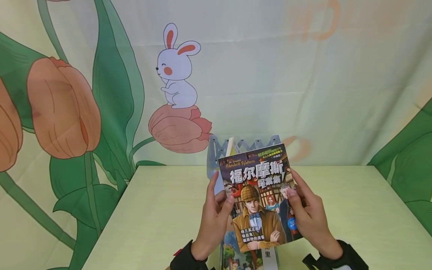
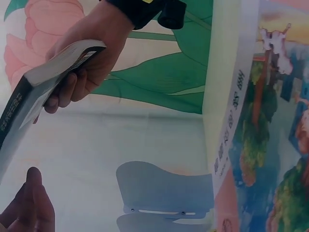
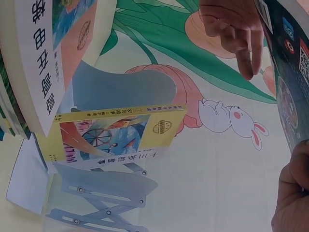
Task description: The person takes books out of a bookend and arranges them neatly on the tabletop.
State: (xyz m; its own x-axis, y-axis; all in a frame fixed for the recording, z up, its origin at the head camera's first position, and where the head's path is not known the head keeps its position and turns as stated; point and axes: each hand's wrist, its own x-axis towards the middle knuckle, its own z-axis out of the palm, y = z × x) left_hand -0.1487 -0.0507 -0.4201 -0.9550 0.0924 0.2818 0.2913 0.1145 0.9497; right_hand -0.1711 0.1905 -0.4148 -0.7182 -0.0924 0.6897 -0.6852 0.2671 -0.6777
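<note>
A Sherlock Holmes paperback [image 1: 258, 210] is held up, tilted, front cover towards the head camera. My right hand [image 1: 312, 215] grips its right edge, thumb on the cover and fingers behind; the left wrist view shows this right hand [image 2: 96, 53] curled round the book [image 2: 58, 67]. My left hand [image 1: 212, 221] is at the book's left edge, its thumb tip by the cover and index finger extended. In the right wrist view the left hand [image 3: 234, 29] has loose fingers beside the book's back cover [image 3: 289, 82], not wrapped round it.
Below the paperback lies a stack of books [image 1: 241, 258], partly hidden; the right wrist view shows their spines [image 3: 36, 63]. Behind stands a blue-grey folding bookend [image 1: 212, 150] with a yellow book [image 3: 159, 128] in it. A printed curtain [image 1: 253, 82] hangs behind the table [image 1: 152, 217].
</note>
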